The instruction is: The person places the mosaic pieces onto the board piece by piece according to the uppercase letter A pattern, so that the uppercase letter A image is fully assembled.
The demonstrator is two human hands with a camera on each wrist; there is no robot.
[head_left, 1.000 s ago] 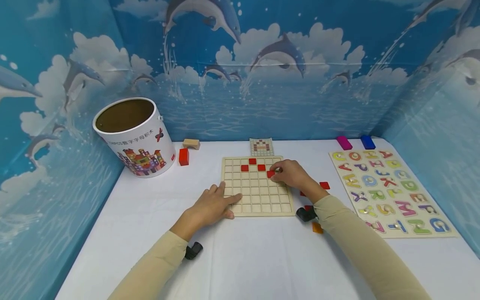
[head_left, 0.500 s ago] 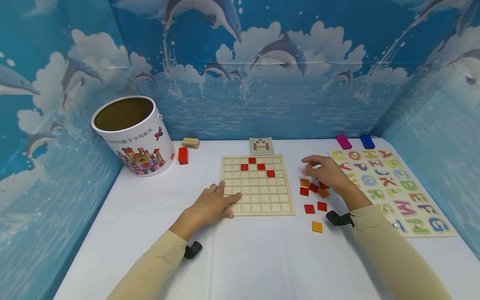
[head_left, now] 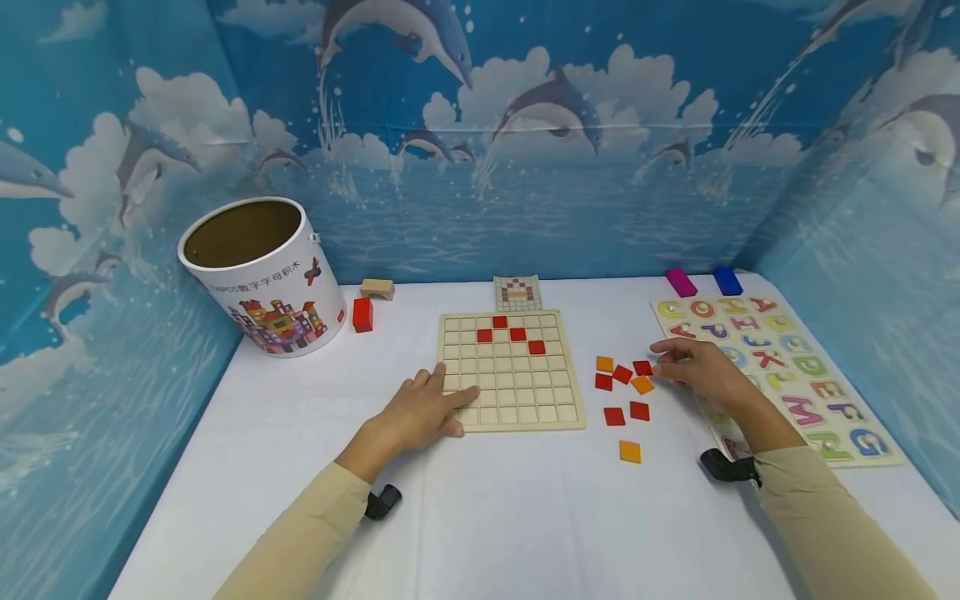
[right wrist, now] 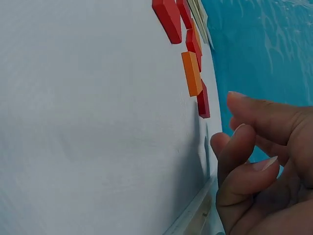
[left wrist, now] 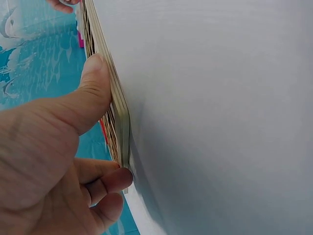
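A square wooden grid board (head_left: 517, 402) bears several red tiles in its upper rows. My left hand (head_left: 416, 414) holds its near left corner: the index finger lies on the grid, and in the left wrist view the thumb (left wrist: 95, 81) presses the front edge while other fingers curl at the corner. To the right of the board, several loose red and orange tiles are scattered. My right hand (head_left: 701, 375) hovers beside the farthest-right red tile (head_left: 642, 367), fingers loosely bent. In the right wrist view a gap shows between its fingertips and that red tile (right wrist: 203, 100); nothing is held.
Behind the board lies a small pattern card (head_left: 517, 293). A wooden alphabet board (head_left: 888, 457) sits at right, partly under the right arm. A white bucket (head_left: 273, 287), a red block (head_left: 363, 315) and a wooden block (head_left: 377, 289) stand back left; magenta (head_left: 681, 282) and blue (head_left: 727, 281) blocks back right.
My right hand has let go of a red tile in the grid and moved right, past the loose tiles, to their far side. The left hand stays at the board's corner.
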